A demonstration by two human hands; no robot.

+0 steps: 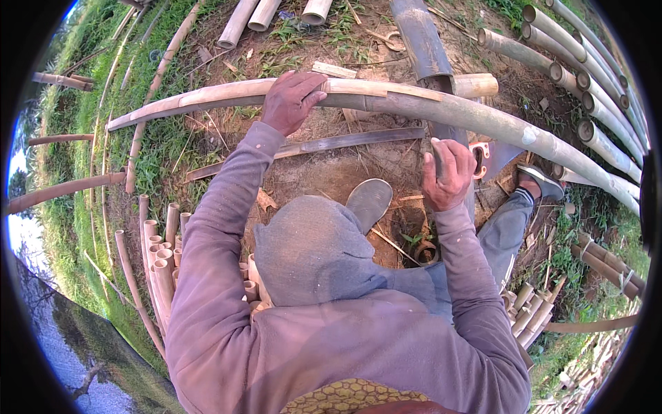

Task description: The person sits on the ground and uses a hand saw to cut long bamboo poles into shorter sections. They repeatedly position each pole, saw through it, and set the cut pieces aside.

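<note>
A long pale bamboo pole lies crosswise before me, bent by the lens. My left hand is closed over its top, left of the middle, where a strip of lighter surface shows. My right hand is held just below the pole, apart from it, fingers curled in. Whether it pinches anything small I cannot make out. Right beside it a handsaw with an orange-and-white handle and bluish blade lies near my shoe. A dark split bamboo length rests on the ground below the pole.
A thick grey bamboo piece and a short cut bamboo piece lie under the pole. Several bamboo poles are stacked at the far right. Bundles of cut bamboo tubes stand at left, and others at lower right.
</note>
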